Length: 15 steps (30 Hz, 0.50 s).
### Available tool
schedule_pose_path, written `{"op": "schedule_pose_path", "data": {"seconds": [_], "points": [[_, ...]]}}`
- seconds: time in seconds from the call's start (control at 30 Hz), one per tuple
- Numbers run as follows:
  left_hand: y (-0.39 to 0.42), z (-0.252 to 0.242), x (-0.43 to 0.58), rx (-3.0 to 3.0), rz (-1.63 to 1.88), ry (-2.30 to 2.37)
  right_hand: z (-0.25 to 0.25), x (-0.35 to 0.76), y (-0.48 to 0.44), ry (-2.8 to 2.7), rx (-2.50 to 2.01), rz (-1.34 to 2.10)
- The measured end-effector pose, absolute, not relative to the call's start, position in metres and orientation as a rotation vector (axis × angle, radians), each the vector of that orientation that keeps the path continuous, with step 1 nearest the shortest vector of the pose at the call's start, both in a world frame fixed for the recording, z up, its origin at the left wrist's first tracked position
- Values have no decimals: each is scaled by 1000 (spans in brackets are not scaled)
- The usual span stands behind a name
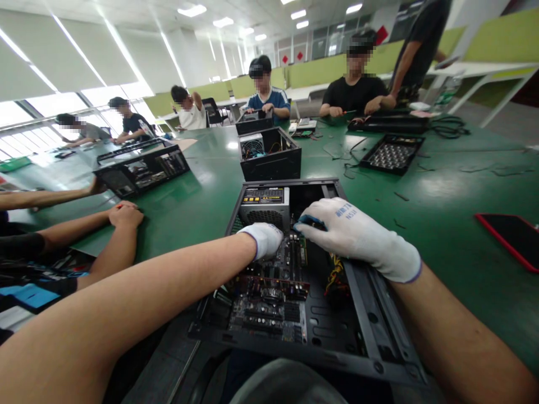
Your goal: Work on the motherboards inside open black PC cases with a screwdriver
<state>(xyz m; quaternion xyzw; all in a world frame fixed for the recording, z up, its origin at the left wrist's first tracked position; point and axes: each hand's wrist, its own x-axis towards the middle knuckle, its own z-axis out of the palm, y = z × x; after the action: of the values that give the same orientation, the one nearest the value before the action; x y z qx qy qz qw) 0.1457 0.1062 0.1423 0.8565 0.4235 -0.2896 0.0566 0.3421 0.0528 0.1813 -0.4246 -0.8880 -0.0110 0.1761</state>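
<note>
An opened black computer case (366,314) lies in front of me, its near end over the table's edge. Inside are a power supply (265,206) at the far left, a motherboard (263,320) and a bundle of yellow and black cables (336,275). My left hand (265,240), in a white glove, reaches down to the board beside the power supply; its fingertips are hidden. Over the case's far right part is my gloved right hand (337,224), thumb and fingers bent toward each other near the memory slots. Whatever lies between them is too small to name.
Another open case (272,163) stands just beyond mine, and a third (143,168) is at the left. A black panel (392,152) and a red-edged phone (511,238) lie at the right. A neighbour's hands (126,213) rest at the left; several people sit around the table.
</note>
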Motion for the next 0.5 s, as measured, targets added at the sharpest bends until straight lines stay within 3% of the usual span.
{"op": "schedule_pose_path", "data": {"seconds": [0.5], "points": [[116,143,152,2605,-985,1202,178,342,53,-2506,-1187,-58]]}}
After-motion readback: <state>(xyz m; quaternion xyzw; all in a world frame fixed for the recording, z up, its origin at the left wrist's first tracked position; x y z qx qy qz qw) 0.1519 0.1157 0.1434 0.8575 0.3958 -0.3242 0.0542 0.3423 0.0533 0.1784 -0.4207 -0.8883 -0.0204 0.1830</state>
